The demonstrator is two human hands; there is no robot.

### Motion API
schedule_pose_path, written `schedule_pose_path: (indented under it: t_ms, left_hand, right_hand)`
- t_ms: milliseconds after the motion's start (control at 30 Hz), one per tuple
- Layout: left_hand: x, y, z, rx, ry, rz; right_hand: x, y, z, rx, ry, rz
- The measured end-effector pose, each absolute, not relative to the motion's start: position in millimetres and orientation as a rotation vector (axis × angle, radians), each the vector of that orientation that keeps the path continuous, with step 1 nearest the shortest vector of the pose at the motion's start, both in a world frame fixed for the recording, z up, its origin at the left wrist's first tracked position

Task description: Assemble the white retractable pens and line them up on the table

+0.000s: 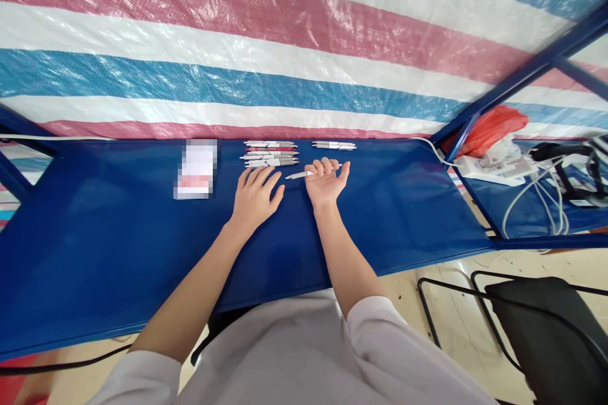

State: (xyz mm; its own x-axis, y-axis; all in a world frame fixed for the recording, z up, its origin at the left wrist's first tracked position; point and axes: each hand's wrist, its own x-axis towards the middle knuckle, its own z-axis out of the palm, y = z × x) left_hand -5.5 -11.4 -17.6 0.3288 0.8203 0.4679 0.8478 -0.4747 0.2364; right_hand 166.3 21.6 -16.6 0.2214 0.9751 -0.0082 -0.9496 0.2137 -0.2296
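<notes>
My right hand point(327, 182) is turned palm up over the blue tabletop, its fingers curled round a white pen point(298, 175) whose tip points left. Palm down, my left hand point(258, 195) rests with fingers spread and nothing in it, just below a group of several pens point(270, 154). Those pens lie side by side, mostly white and grey, one with a red barrel. Farther right, beyond my right hand, a smaller group of pens point(334, 145) lies near the table's back edge.
A blurred white and pink packet or box point(197, 168) lies to the left on the blue table point(118, 253). A striped sheet point(266, 44) hangs behind. At right are a blue frame post point(513, 69), a red bag point(494, 130), a power strip point(494, 169), cables and a black chair point(546, 329).
</notes>
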Motion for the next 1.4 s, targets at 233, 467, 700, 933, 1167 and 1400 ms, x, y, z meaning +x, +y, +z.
schedule_pose_path:
  t_ms: [233, 467, 700, 933, 1167, 1400]
  left_hand:
    - [14, -5, 3, -2.538, -1.317, -0.938]
    - [17, -2, -1, -2.6, -1.228, -0.923]
    - [9, 0, 3, -2.632, -1.268, -0.874]
    - [10, 2, 7, -2.671, -1.301, -0.811]
    - [12, -2, 9, -2.733, -1.325, -0.846]
    - [16, -3, 10, -2.749, -1.367, -0.926]
  right_hand:
    - [158, 7, 1, -0.37, -0.261, 1.308]
    - [165, 3, -7, -0.517, -0.354, 1.262]
    - [192, 12, -22, -1.101, -0.664, 0.931]
    - [202, -4, -16, -1.101, -1.853, 0.047]
    - [203, -5, -17, -1.011, -2.168, -0.129]
    - [217, -5, -8, -0.986, -2.262, -0.164]
